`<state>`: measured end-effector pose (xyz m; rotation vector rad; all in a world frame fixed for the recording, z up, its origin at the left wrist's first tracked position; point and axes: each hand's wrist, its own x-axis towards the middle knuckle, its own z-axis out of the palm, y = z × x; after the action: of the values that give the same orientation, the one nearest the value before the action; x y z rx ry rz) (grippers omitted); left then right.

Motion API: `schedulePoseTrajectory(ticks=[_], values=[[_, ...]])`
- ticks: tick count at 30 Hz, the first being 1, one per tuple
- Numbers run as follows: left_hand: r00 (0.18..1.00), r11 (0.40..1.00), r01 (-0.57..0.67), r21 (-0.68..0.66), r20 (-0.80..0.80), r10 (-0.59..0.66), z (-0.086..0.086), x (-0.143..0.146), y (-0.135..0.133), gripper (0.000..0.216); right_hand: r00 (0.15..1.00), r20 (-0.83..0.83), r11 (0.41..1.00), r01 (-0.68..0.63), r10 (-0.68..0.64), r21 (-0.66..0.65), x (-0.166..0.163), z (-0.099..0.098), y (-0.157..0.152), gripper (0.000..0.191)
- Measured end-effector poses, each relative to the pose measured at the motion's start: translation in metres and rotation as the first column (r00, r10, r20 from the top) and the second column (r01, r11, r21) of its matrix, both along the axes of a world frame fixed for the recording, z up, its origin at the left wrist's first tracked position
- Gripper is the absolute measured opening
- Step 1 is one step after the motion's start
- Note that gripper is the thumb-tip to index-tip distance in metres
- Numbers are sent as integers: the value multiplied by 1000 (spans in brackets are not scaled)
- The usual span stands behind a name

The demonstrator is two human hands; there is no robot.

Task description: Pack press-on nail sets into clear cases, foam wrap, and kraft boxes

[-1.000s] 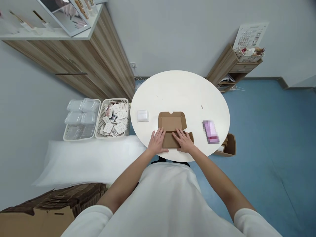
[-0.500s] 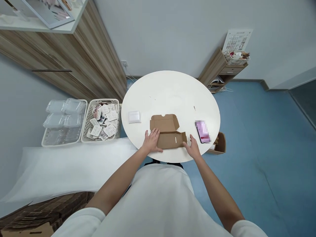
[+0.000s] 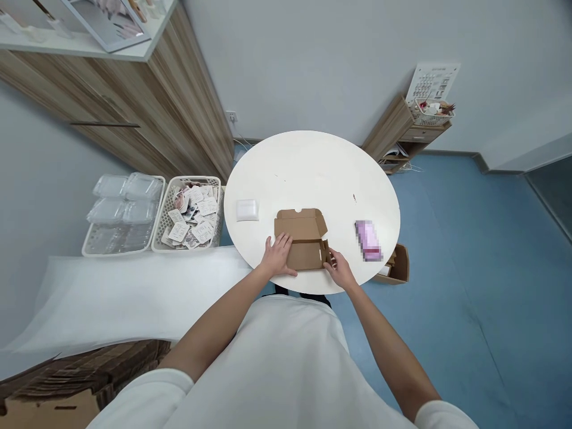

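Head view: my left hand (image 3: 276, 257) is resting spread wide on the left edge of an open brown box (image 3: 304, 255), which is lying on the white desk (image 3: 313, 161). My right hand (image 3: 341, 271), bent narrow, is touching the box's end flap (image 3: 326, 251); whether it is gripping, I cannot tell. A packet (image 3: 247, 210) and a blurred pink thing (image 3: 369, 241) are lying on either side.

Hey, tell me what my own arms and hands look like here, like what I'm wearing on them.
Short white sleeves, plain, matching your white shirt. Below them, your forearms are uncovered. Your left hand and right hand wear no gloves; any small ring is hard to make out.
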<state>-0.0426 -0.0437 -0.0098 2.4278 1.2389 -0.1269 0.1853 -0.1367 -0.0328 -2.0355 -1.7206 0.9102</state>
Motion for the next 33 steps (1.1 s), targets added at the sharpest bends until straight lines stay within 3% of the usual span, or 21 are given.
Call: schedulePoseTrajectory(ticks=[4, 8, 11, 16, 19, 22, 24, 26, 29, 33], values=[[1000, 1000, -9, 1, -5, 9, 0, 2, -1, 110, 999, -27, 1000, -26, 25, -11, -9, 5, 3, 66], [1000, 1000, 9, 9, 4, -9, -5, 1, -1, 112, 990, -95, 993, 101, -106, -58, -13, 6, 12, 57], [1000, 999, 24, 23, 17, -25, -8, 1, 0, 114, 977, 0, 971, 214, -215, -111, -13, 4, 21, 46], [999, 998, 33, 51, 16, -34, -3, 5, -1, 114, 960, 194, 966, 227, -201, -124, -14, 2, 35, 26], [998, 995, -45, 85, 43, 42, 1, 2, -9, 110, 947, 263, 962, 229, -185, -149, -17, 3, 38, 21], [964, 968, -227, 106, 164, 209, -2, -10, -21, 101, 936, 332, 963, 192, -121, -189, -18, 5, 39, 20], [915, 946, -324, 16, 261, 309, -9, -19, -29, 90, 921, 384, 958, 171, -71, -232, -19, 6, 40, 20], [852, 903, -384, -191, 303, 426, -19, -25, -32, 71, 904, 427, 945, 168, -35, -280, -20, 8, 42, 20], [747, 778, -425, -463, 306, 591, -32, -25, -32, 45, 889, 459, 930, 175, -8, -322, -21, 11, 44, 19], [646, 707, -404, -581, 366, 670, -41, -17, -26, 32, 885, 465, 929, 181, -11, -322, -19, 12, 46, 17]])
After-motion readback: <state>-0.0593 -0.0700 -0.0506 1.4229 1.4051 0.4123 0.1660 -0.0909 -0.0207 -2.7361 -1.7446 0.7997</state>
